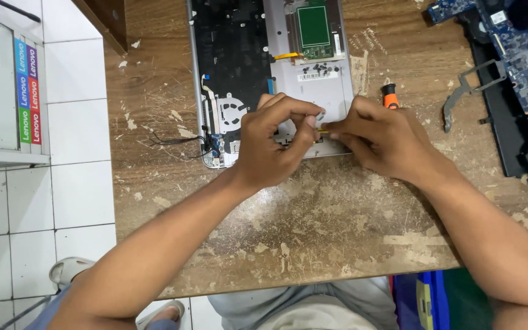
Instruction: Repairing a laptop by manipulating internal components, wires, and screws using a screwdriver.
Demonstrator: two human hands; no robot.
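Both hands meet over the near edge of the opened laptop shell. The left hand has its fingers narrowed to a pinch, as does the right hand; together they grip a small yellow piece between the fingertips. An orange-handled screwdriver lies just beyond the right knuckles. Bare worktop opens toward the wrists.

Opened silver laptop base: lies flat on the table, internals facing up, with black keyboard underside, green circuit board and round fan exposed. Small yellow part: pinched at the near edge of the base, mostly hidden.
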